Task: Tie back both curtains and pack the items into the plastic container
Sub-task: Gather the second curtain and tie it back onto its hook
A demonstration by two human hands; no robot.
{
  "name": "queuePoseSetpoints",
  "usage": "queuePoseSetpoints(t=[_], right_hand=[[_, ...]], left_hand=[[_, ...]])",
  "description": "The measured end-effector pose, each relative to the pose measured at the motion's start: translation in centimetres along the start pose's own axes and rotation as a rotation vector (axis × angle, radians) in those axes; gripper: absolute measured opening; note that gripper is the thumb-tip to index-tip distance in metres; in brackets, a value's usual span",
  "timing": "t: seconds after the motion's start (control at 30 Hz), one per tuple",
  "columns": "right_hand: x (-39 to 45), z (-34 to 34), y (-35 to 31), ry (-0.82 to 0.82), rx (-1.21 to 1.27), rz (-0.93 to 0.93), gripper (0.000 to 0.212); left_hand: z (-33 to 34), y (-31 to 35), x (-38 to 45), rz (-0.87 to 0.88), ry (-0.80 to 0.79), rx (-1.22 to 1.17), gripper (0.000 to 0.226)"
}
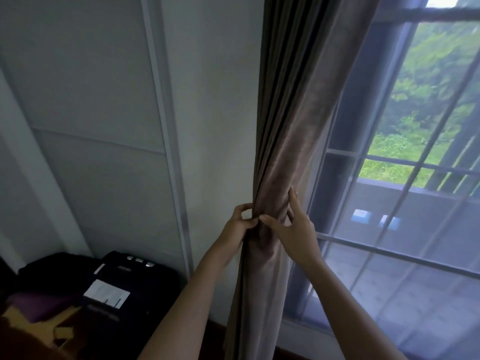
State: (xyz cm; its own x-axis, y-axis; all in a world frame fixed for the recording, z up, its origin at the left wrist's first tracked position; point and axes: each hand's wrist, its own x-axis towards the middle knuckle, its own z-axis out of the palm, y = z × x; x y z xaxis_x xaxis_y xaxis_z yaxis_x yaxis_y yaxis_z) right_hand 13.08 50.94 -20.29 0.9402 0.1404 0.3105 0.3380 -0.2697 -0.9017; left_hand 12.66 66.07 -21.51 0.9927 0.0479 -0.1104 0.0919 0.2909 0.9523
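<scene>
A brown curtain (293, 113) hangs gathered into a narrow bunch at the left edge of the window. My left hand (237, 224) pinches the bunch from its left side, thumb and fingers closed on the fabric. From the right, my right hand (291, 224) wraps around the same spot, with its thumb meeting my left fingers and its other fingers pressed into the folds. Whether a tie-back strap runs between my fingers is hidden by the fabric. No plastic container is in view.
A sheer white curtain (389, 255) covers the lower window (389, 165) to the right. A white wall (213, 126) and wardrobe panels (98, 126) stand to the left. A dark suitcase (122, 289) and dark clothes (52, 268) lie on the floor at the bottom left.
</scene>
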Motion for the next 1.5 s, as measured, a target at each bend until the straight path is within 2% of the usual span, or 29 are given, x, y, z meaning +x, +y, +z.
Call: queuePoseSetpoints(t=[0.13,0.27,0.4,0.47,0.53,0.6,0.67,0.73,0.8,0.9,1.03,1.2,1.33,1.4,1.5], right_hand=[[1.2,-0.9,0.0,-0.117,0.083,0.016,0.105],[1.9,-1.9,-0.8,-0.179,0.092,0.020,0.066],[1.7,-1.7,-0.6,-0.063,0.041,0.010,0.041],[1.5,-1.6,-0.4,0.030,-0.035,-0.008,0.038],[1.4,-1.7,-0.3,0.082,-0.070,-0.017,0.037],[1.2,-1.7,-0.3,0.092,-0.077,-0.027,0.035],[1.0,-1.7,-0.2,0.087,-0.070,-0.028,0.034],[0.7,-1.8,0.1,0.056,-0.050,-0.022,0.032],[0.8,-2.3,0.3,-0.006,-0.037,-0.019,0.032],[1.2,-3.4,0.2,-0.098,-0.027,-0.011,0.033],[1.3,-4.1,0.0,-0.116,-0.021,-0.034,0.033],[0.9,-4.5,0.5,0.009,-0.094,-0.010,0.036],[-1.4,-3.4,0.6,0.355,-0.410,0.028,0.040],[-2.4,-2.4,0.5,0.456,-0.498,0.004,0.054],[-2.9,-1.1,-0.1,0.488,-0.487,-0.040,0.071]], left_hand=[[0.1,0.7,0.5,-0.093,-0.069,-0.092,0.044],[0.4,1.0,0.7,-0.123,-0.186,-0.126,0.041],[1.3,0.6,1.2,-0.065,-0.267,-0.075,0.038],[1.7,0.2,1.1,-0.045,-0.198,0.025,0.033],[2.0,-0.9,0.9,0.025,-0.040,0.287,0.030],[1.8,-2.2,0.7,0.250,0.157,0.525,0.028],[1.0,-2.9,0.8,0.414,0.213,0.582,0.041],[0.0,-2.5,1.1,0.425,0.081,0.631,0.067],[-0.5,-1.3,1.2,0.382,-0.124,0.628,0.079],[-0.4,-0.1,1.2,0.301,-0.296,0.649,0.060],[0.2,-0.5,1.7,0.236,-0.324,0.620,0.041],[1.4,-1.7,2.4,0.237,-0.247,0.529,0.025],[2.2,-2.5,2.4,0.275,-0.121,0.521,0.026],[2.6,-2.9,2.4,0.286,-0.085,0.510,0.024],[3.0,-3.3,2.3,0.259,-0.094,0.502,0.016]])
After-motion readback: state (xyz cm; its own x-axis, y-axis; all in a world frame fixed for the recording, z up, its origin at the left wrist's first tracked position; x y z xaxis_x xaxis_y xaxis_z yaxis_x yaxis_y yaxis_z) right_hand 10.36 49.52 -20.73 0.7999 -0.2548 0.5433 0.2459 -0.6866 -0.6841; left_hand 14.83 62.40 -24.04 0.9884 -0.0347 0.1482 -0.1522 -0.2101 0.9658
